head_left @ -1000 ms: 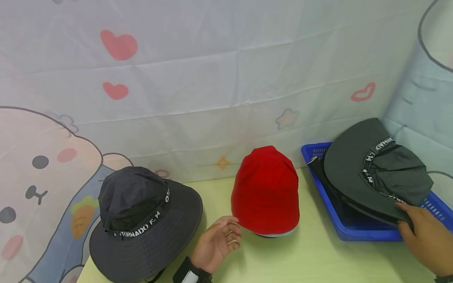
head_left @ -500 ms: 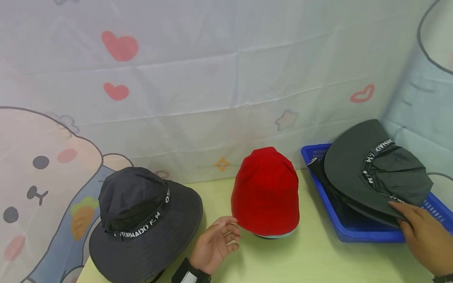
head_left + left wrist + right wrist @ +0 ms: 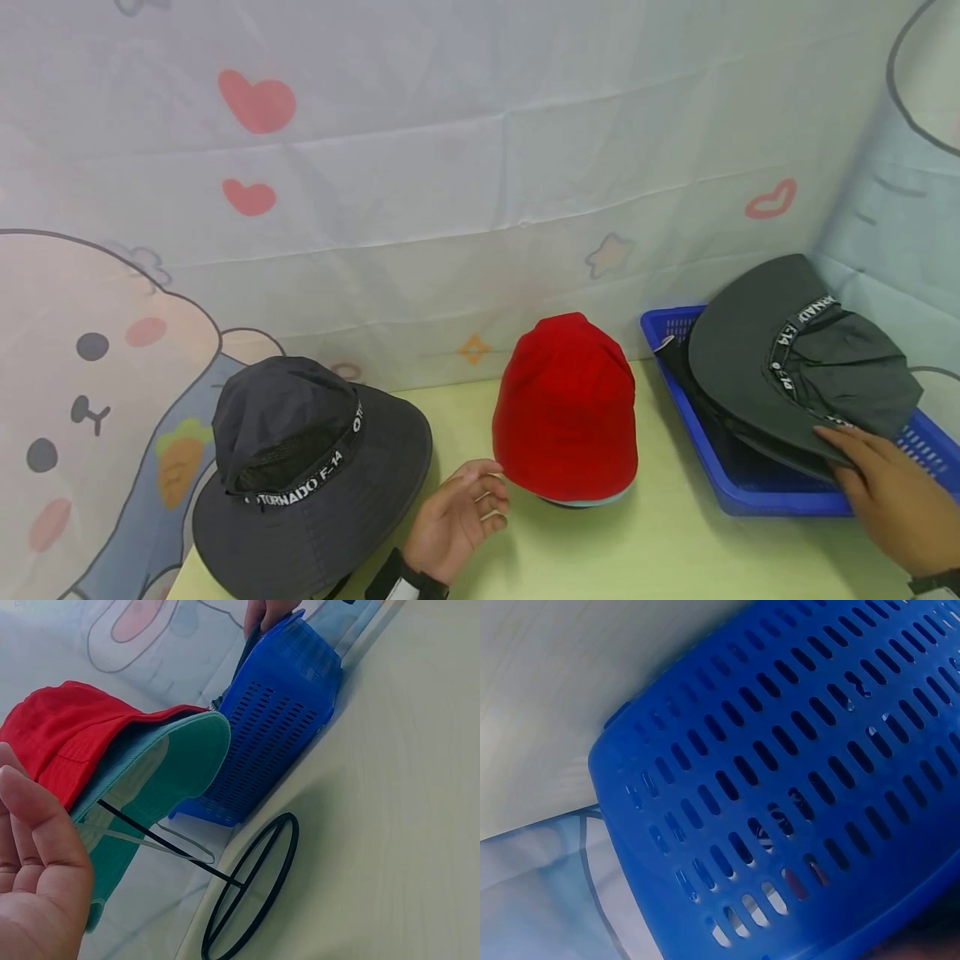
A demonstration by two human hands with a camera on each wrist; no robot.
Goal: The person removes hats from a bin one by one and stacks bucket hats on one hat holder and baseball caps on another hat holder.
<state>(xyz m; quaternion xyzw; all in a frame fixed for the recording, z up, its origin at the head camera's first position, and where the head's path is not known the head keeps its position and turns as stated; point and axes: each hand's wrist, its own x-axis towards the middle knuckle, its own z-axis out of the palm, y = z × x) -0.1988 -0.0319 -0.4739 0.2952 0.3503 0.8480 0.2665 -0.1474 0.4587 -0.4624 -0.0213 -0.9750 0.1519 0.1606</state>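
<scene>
Pinching dark hat point(image 3: 795, 367) brim with our right hand point(image 3: 888, 500) in blue basket point(image 3: 731, 479) at 3 o'clock | left hand point(image 3: 459, 517) spread, relaxed, beside red cap point(image 3: 564, 408)

Staged recording setup, not a lived-in room: pale green tabletop point(image 3: 660, 550) closed off behind and at right by a hung cartoon-print cloth point(image 3: 450, 167) with hearts, stars and a bear face, fold creases visible. Hats laid out like a display: red cap point(image 3: 564, 408) on a wire stand point(image 3: 247, 889), bucket hat point(image 3: 307, 475), more hats in a blue basket point(image 3: 750, 492).
</scene>
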